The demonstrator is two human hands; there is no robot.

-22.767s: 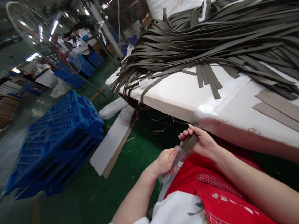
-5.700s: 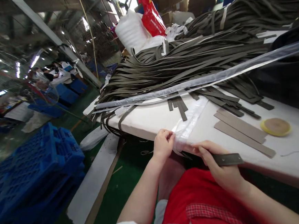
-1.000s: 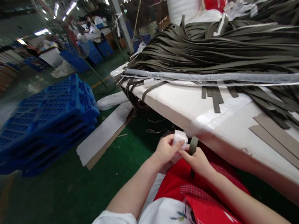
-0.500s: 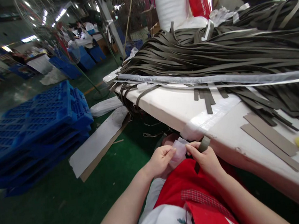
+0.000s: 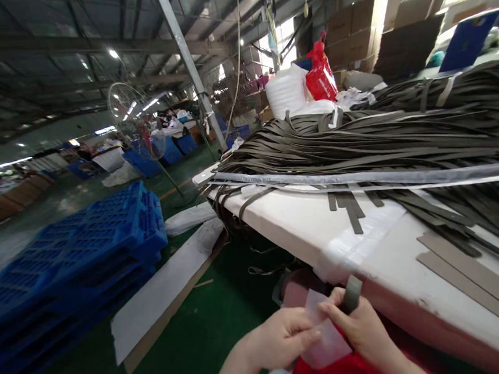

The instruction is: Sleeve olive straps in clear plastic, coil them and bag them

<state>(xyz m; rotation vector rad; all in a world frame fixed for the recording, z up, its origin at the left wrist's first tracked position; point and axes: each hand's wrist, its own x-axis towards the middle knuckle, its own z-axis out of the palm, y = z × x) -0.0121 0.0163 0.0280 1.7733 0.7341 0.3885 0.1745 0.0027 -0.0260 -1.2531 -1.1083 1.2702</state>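
Low in the head view, above my lap, my left hand (image 5: 282, 337) is closed, its thumb and fingers pinching a small translucent plastic sheet (image 5: 329, 346). My right hand (image 5: 364, 325) holds the same sheet by its upper right part, close to my left fingertips. A dark olive strap (image 5: 352, 294) curves up out of my right fist; the rest of it is hidden by the hand. To the right of my hands, many long straps like it (image 5: 358, 144) lie in a thick bundle on the white-covered table (image 5: 287, 224).
Short strap pieces (image 5: 356, 219) and flat grey-brown strips (image 5: 460, 285) lie on the table. A white roll (image 5: 285, 92) and a red bag (image 5: 322, 77) stand behind the bundle. Stacked blue pallets (image 5: 97, 233) and a long white board (image 5: 167, 291) are on the floor at left.
The camera view has tilted up, so my hands sit lower in it. My left hand has shifted across the plastic sheet, which now hangs lower and shows more of its face.
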